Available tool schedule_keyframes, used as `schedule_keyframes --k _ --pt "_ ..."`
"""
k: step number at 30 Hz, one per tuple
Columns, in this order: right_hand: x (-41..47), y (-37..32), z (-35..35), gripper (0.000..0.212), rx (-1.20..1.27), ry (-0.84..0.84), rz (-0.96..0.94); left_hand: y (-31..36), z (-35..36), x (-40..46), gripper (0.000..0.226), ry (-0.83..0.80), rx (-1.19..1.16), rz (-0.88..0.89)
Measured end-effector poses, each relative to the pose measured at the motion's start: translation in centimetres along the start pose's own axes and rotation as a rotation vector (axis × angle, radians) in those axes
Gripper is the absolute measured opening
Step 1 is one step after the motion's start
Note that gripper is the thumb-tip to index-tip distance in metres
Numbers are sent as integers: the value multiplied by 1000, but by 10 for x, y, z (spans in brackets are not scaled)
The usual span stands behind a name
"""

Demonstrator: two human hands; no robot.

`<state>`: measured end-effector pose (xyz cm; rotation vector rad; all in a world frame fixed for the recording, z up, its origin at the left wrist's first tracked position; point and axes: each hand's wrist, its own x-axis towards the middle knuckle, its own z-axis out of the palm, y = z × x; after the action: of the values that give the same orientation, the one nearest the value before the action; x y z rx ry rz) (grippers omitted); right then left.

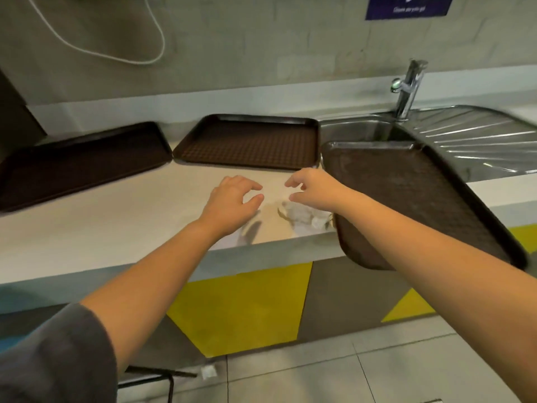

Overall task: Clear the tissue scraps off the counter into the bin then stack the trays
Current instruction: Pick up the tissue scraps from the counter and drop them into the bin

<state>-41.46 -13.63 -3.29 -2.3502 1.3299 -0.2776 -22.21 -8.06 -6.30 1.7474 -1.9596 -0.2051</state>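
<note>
I am looking down from head height at a pale counter (pixel 116 228) set against a grey wall. My left hand (pixel 232 202) reaches over the counter with fingers spread and loosely curled, holding nothing. My right hand (pixel 313 189) reaches in from the other side, fingers also parted and bent like a claw, empty as well. Both hands hover close together, fingertips facing each other across a small gap.

Just below and between them, near the counter's front edge, lies a crumpled heap of white tissue scraps (pixel 302 215). The right hand is directly above the heap; I cannot tell whether it touches the paper. One more small white scrap (pixel 208 372) lies on the tiled floor below, in front of the yellow and grey cabinet front (pixel 241 306).

Three dark brown trays sit unstacked, side by side. The left tray (pixel 84 164) lies flat at the counter's far left. The middle tray (pixel 250 142) lies flat behind my hands (its waffle texture is plain to see). The right tray (pixel 412 199) rests tilted, its far end over the steel sink (pixel 357 130) and its near corner hanging past the counter's edge. A chrome tap (pixel 408 88) stands behind the sink. A white cable (pixel 116 50) loops on the wall.
</note>
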Motion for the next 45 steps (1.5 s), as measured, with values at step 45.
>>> schedule_keyframes --k 45 --pt "57 -195 114 18 80 1 -352 -129 -110 -129 18 230 -24 -403"
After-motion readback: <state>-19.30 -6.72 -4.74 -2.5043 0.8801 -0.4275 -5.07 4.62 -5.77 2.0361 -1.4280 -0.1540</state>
